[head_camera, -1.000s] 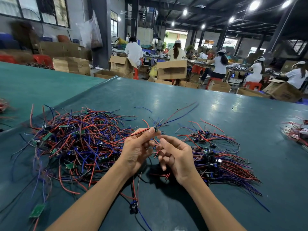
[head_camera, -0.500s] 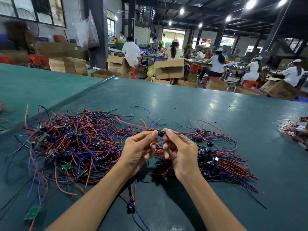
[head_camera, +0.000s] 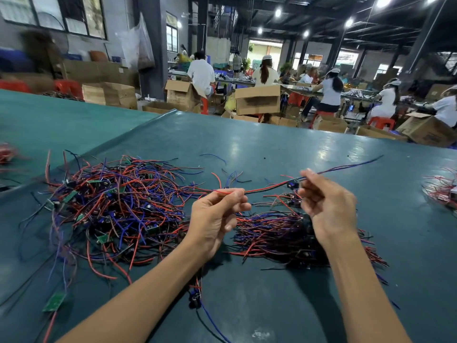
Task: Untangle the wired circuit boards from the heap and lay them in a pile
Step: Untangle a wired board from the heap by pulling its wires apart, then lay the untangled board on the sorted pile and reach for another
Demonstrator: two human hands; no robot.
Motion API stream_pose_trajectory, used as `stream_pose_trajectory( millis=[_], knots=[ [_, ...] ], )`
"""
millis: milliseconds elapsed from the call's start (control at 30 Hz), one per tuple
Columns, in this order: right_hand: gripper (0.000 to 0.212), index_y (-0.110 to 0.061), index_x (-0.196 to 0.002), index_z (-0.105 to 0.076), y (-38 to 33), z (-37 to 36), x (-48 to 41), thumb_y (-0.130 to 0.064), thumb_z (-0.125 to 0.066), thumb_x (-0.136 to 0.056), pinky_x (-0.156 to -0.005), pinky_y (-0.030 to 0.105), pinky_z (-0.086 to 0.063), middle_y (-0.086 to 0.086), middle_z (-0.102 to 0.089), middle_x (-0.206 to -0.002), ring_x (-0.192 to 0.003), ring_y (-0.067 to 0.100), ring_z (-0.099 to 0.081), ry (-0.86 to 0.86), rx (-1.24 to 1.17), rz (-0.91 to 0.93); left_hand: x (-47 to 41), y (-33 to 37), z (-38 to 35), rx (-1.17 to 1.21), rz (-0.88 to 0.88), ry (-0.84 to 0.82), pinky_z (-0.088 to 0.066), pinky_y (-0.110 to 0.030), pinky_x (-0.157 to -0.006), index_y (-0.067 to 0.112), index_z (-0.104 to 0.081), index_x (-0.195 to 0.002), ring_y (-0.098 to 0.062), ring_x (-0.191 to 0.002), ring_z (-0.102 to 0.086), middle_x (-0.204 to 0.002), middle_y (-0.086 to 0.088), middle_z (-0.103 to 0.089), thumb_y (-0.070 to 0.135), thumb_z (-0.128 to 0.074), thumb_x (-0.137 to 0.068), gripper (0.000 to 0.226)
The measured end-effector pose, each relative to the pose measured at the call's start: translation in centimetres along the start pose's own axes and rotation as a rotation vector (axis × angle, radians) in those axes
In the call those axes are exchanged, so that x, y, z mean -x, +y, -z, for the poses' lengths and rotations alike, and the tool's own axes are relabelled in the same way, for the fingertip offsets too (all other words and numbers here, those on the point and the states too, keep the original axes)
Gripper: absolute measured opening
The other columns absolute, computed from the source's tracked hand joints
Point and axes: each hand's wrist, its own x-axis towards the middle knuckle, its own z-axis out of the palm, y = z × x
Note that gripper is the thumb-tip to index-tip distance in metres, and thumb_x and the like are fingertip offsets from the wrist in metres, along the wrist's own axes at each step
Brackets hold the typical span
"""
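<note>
A: Progress: what is done, what is left?

B: Right of centre, the pile (head_camera: pixel 284 238): many boards already laid down, leads roughly parallel. Left of centre, the heap (head_camera: pixel 116 206): larger and tangled, so most of the work seems to remain. A stray board (head_camera: pixel 55 302) lies at the lower left of the table (head_camera: pixel 272 149), and a second stray (head_camera: pixel 195 297) at lower centre between the forearms. Neither is in the pile.

A: And the hands?

B: Left hand (head_camera: pixel 217 216), centre: thumb and forefinger pinch the red lead (head_camera: pixel 267 188), the other fingers curled under. Right hand (head_camera: pixel 326 206), right of centre: fingers curled, apparently pinching the blue lead (head_camera: pixel 346 167) just beside the held board (head_camera: pixel 293 185) — motion blur leaves the exact contact uncertain. The held board hangs in the air above the upper edge of the pile.

A: Change from half a second earlier?

B: Then the hands were nearly touching, both at the board. Now they are well apart, with the leads drawn into a line between them and the blue end trailing toward the upper right. Heap and pile look unaltered. Judged step — straightening one board's leads, with laying it on the pile to follow.
</note>
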Motion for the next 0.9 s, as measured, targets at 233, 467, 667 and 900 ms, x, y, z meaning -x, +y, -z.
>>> stream_pose_trajectory(
  millis=[233, 467, 667, 900],
  knots=[
    [0.025, -0.020, -0.056, -0.071, 0.9, 3.8, -1.9, -0.034, -0.077, -0.076, -0.047, 0.028, -0.037, -0.004, -0.061, -0.048, -0.043, 0.011, -0.051, 0.605, 0.201, 0.250, 0.8, -1.5, -0.7, -0.445, -0.050, -0.073, -0.033, -0.020, -0.037, 0.005, -0.074, -0.088, -0.022, -0.063, -0.067, -0.076, -0.017, -0.075, 0.012, -0.076, -0.088, 0.007],
    [0.033, -0.019, -0.082, -0.076, 1.9, 7.3, -2.7, -0.050, -0.068, -0.074, -0.065, 0.031, -0.043, 0.000, -0.064, -0.062, -0.068, 0.027, -0.061, 0.838, 0.699, 0.185, 0.7, -2.4, -0.6, -0.700, -0.075, -0.080, -0.036, -0.014, -0.043, 0.013, -0.076, -0.085, -0.005, -0.048, -0.058, -0.067, -0.008, -0.074, 0.020, -0.077, -0.088, 0.007],
    [0.031, -0.016, -0.085, -0.072, 2.6, 8.3, -3.2, -0.046, -0.072, -0.076, -0.075, 0.038, -0.050, 0.012, -0.071, -0.088, -0.082, 0.037, -0.062, 0.742, 0.921, -0.051, 0.0, -2.4, -0.2, -0.568, 0.087, 0.027, -0.031, -0.017, -0.037, 0.004, -0.072, -0.080, -0.008, -0.053, -0.063, -0.070, -0.006, -0.073, 0.025, -0.075, -0.089, 0.023],
    [0.041, -0.011, -0.106, -0.062, 2.7, 8.0, -3.1, -0.041, -0.071, -0.080, -0.090, 0.048, -0.050, 0.019, -0.065, -0.120, -0.105, 0.042, -0.062, 0.775, 1.077, -0.078, -0.7, -2.1, 0.1, -0.519, 0.217, 0.115, -0.027, -0.017, -0.032, 0.002, -0.066, -0.076, -0.007, -0.041, -0.049, -0.063, -0.007, -0.066, 0.015, -0.075, -0.089, 0.021]
  ],
)
